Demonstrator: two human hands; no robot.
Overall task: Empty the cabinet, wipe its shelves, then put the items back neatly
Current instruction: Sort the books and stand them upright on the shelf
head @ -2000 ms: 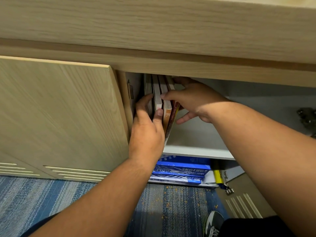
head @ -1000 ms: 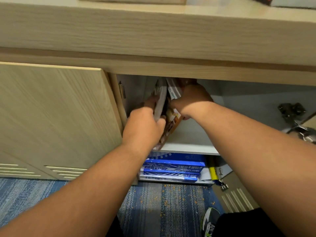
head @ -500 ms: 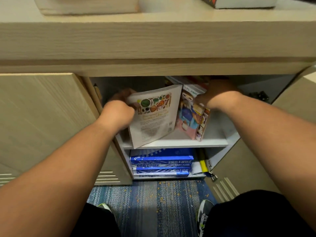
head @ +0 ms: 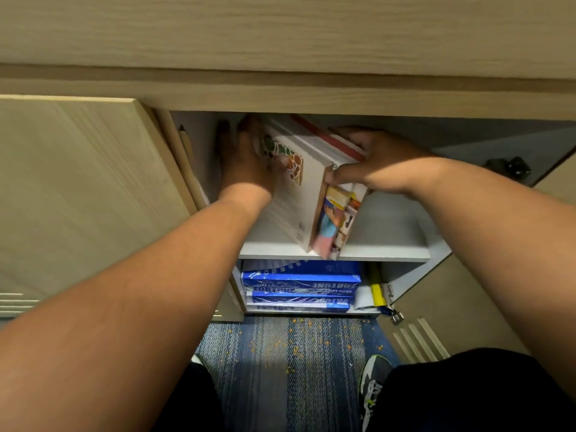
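a tilted bunch of books (head: pixel 307 201) is held on the upper shelf (head: pixel 389 227). the left hand (head: pixel 246 165) is laid against the illustrated cover, and the right hand (head: pixel 385 165) is curled round the far side. blue paper reams (head: pixel 299 285) are stacked below.

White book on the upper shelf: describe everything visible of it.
The white book looks like a thick paperback. It has a white cover with colourful round pictures near the top, lines of small print below and a barcode-like mark near the lower corner. It stands tilted on the upper shelf, its bottom corner at the front edge. The left hand lies against its cover. The right hand grips it together with a colourful book beside it, thumb on its near edge.
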